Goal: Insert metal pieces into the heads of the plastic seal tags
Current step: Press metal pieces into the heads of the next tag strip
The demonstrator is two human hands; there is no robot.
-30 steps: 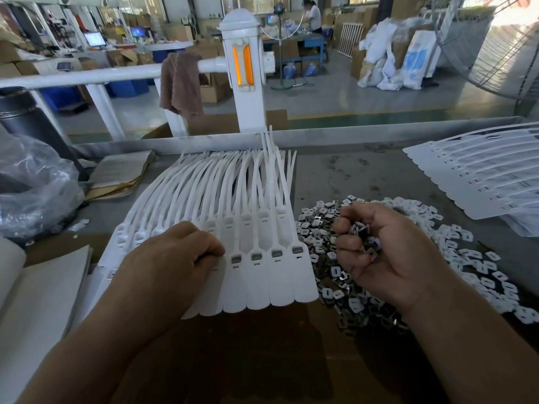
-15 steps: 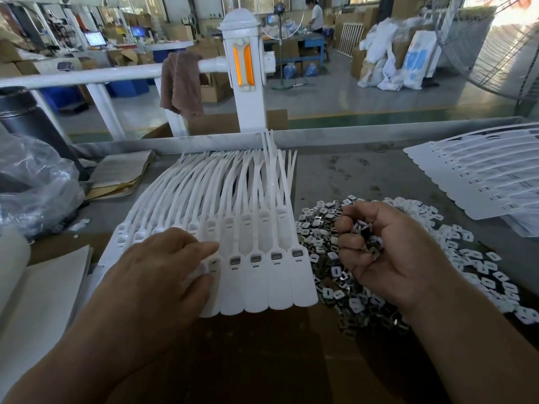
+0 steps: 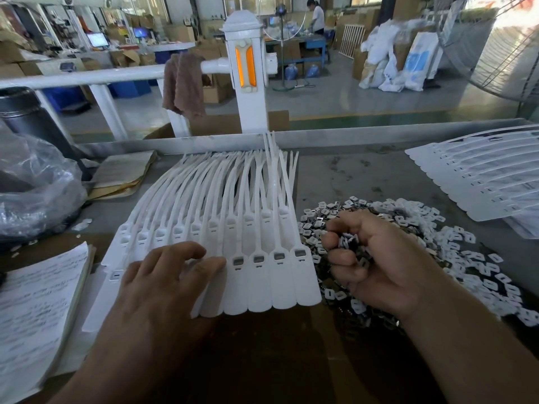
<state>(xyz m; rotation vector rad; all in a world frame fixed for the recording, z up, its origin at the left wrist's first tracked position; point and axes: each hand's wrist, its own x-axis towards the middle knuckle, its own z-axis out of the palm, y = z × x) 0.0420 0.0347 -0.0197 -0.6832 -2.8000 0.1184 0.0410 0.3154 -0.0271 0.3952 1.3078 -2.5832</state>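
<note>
Left hand (image 3: 163, 275) lies flat, fingers spread, pressing on the near row of seal tags (image 3: 262, 228) on the table (image 3: 364, 176). Just beside it, the right hand (image 3: 376, 263) cups a handful of metal pieces (image 3: 351, 242) over the loose pile (image 3: 455, 249). The four rightmost tag heads show grey inserts. Another fan of tags (image 3: 481, 182) lies far right.

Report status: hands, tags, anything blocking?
Left hand flat on the seal tags, fingers spread. Right hand grips a handful of metal pieces above the pile. Four rightmost tag heads look filled. Nothing blocking.
</note>
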